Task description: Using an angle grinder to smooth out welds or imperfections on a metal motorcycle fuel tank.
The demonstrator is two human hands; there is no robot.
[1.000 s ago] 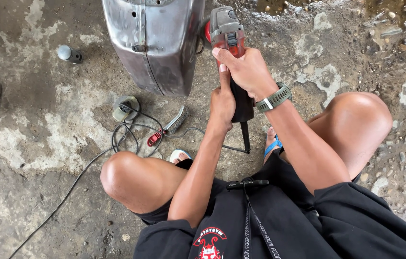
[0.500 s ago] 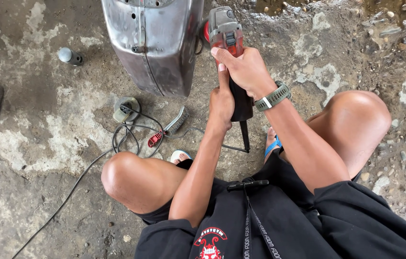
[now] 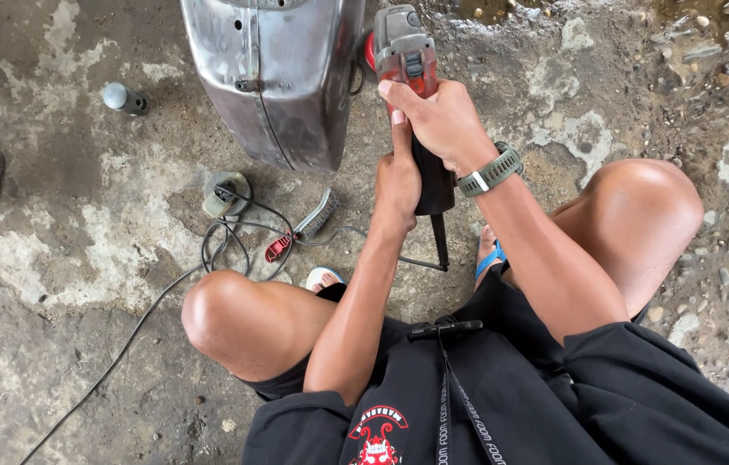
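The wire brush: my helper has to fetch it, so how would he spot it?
Start at the dented bare-metal tank standing on the concrete floor. Just below it, among the black cable loops, lies the wire brush. Only it has a red handle and grey bristles.

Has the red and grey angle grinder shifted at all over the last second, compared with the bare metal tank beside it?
No. The red and grey angle grinder sits at the same spot against the bare metal tank's right edge, gripped by both hands.
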